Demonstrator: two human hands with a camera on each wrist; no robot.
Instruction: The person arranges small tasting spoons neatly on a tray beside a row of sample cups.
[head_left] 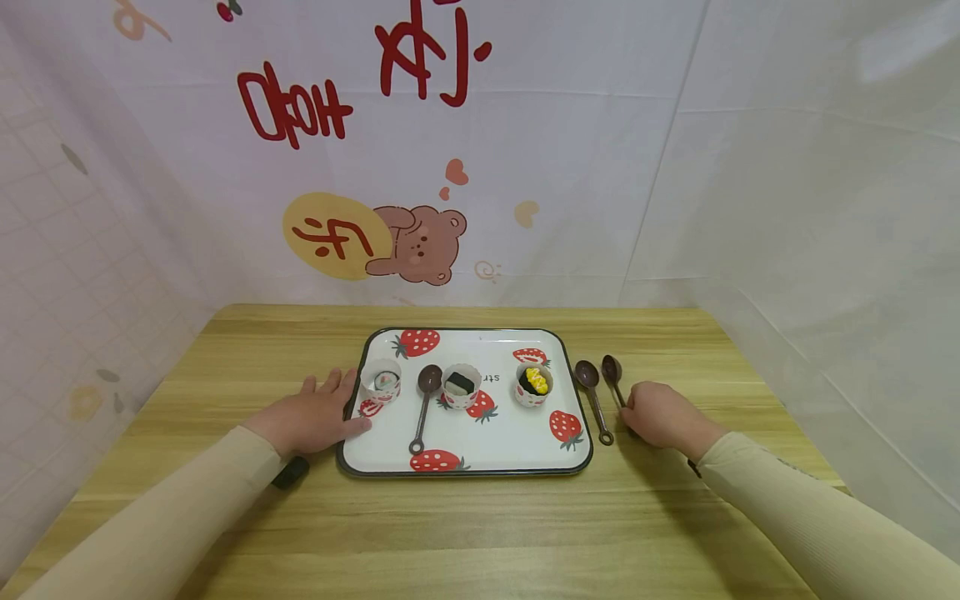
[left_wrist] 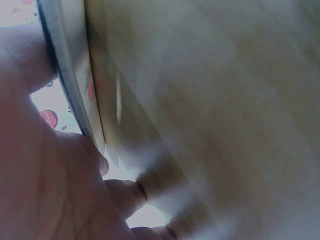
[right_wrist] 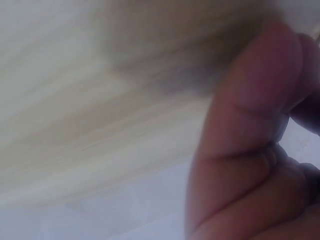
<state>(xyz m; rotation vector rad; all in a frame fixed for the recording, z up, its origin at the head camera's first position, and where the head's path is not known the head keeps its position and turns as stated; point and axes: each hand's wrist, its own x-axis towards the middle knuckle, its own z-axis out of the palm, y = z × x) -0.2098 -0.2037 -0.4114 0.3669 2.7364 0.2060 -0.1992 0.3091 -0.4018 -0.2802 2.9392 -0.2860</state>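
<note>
My left hand (head_left: 315, 414) lies with fingers spread at the left edge of a white strawberry-print tray (head_left: 495, 450). Its thumb reaches over the dark rim, and the other fingers rest beside the tray in the left wrist view. Right of the tray, my right hand (head_left: 667, 417) pinches the handle of a brown spoon (head_left: 612, 369), whose bowl points away from me. In the right wrist view the fingers (right_wrist: 235, 135) are curled and the spoon is hidden. A second brown spoon (head_left: 587, 373) lies between that one and the tray, its bowl overlapping the rim.
On the tray, a third brown spoon (head_left: 430, 379) lies between two paper cups, the left cup (head_left: 378, 396) and the middle cup (head_left: 459, 403), each with a sushi-like piece. The right cup (head_left: 532, 399) holds a yellow-topped piece. A printed cloth (head_left: 570, 167) hangs behind the wooden table (head_left: 480, 533).
</note>
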